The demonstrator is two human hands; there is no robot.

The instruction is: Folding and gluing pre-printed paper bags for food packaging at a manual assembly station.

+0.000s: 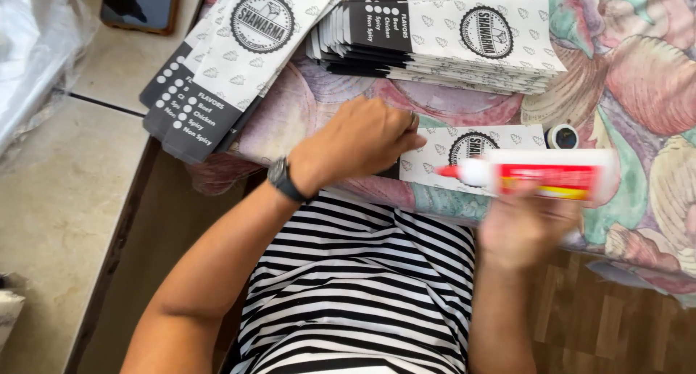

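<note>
While the left hand (pixel 359 138) presses flat on a printed paper sleeve (pixel 471 151) to steady it on the floral-covered counter (pixel 638 77), the blurred right hand (pixel 523 225) grips a glue bottle (pixel 540 174), its red nozzle aimed at the sleeve's edge, stacks (pixel 449 40) nearby.

My left hand (pixel 359 138) rests on a paper bag (pixel 471 148); my right hand (pixel 522 225), nearer me, holds a glue bottle (pixel 540 172) over it, bag stacks (pixel 442 44) behind.

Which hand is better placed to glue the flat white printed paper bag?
Right. The right hand grips the red-labelled white plastic glue bottle, nozzle pointing at the white printed paper bag; the left hand presses that bag flat.
</note>
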